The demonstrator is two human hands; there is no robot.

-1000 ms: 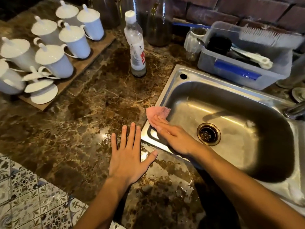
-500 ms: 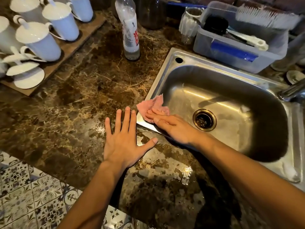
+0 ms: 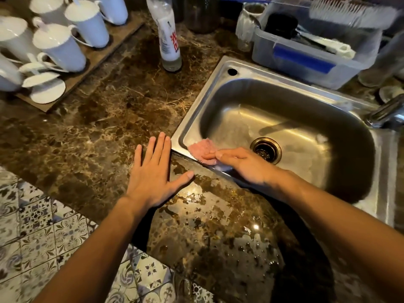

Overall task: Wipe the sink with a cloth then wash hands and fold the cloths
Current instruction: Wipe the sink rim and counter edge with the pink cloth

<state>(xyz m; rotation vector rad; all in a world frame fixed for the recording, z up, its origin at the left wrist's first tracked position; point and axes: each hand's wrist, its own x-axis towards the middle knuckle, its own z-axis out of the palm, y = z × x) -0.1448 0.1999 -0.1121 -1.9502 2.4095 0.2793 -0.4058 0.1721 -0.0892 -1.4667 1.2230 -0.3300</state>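
Right hand presses pink cloth flat-fingered on stainless steel sink near-left rim; left hand splayed flat on brown marble bench beside sink.

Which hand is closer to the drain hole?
Right. The right hand is just beside the drain, over the sink edge; the left hand lies flat on the countertop.

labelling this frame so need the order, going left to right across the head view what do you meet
white mugs → left hand → pink cloth → drain → tap
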